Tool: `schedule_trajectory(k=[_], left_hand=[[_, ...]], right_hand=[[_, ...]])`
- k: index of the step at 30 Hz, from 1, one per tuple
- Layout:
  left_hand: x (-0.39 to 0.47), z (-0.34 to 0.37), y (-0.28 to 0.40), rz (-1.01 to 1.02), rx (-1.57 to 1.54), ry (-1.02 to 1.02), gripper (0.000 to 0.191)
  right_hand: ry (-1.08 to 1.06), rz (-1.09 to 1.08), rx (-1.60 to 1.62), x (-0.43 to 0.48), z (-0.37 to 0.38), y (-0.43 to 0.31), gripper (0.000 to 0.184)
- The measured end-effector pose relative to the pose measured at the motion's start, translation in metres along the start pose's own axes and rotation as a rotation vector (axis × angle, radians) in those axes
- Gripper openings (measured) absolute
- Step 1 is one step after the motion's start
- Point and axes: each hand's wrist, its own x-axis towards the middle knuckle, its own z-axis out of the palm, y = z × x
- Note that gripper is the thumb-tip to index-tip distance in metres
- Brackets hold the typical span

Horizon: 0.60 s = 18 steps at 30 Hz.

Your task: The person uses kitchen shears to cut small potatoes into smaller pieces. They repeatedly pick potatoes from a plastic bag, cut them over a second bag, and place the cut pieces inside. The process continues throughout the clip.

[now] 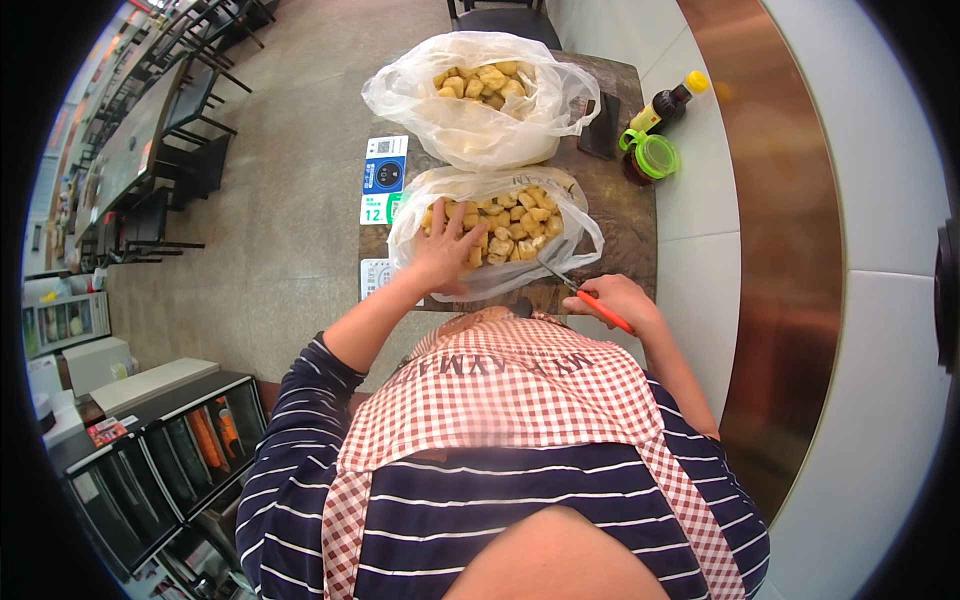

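A translucent plastic bag (495, 283) lies open before me, holding many golden-brown chunks of what looks like fried tofu (517, 221). On the left part of these chunks rests my left hand (445, 251), fingers spread. My right hand (619, 300) holds a pair of scissors with red handles (604, 310) at the table's near right edge; the metal blades point up and left over the bag's near rim. Farther back stands a second plastic bag (472, 135) with similar chunks (484, 82).
The dark wooden table (622, 217) carries a phone (598, 127), a dark sauce bottle with a yellow cap (667, 105), a jar with a green lid (652, 157) and printed cards (385, 169) at its left edge. A tiled wall (697, 187) borders the right side; a black chair (510, 26) stands behind.
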Motion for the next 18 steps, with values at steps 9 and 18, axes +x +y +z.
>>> schedule_trajectory(k=[9, 18], left_hand=[[-0.022, 0.010, 0.009, 0.210, -0.374, 0.117, 0.047], [0.002, 0.057, 0.019, 0.299, -0.188, 0.384, 0.021]], right_hand=[[0.725, -0.027, 0.373, 0.042, 0.025, 0.053, 0.058], [0.893, -0.215, 0.572, 0.149, 0.034, 0.031, 0.041]])
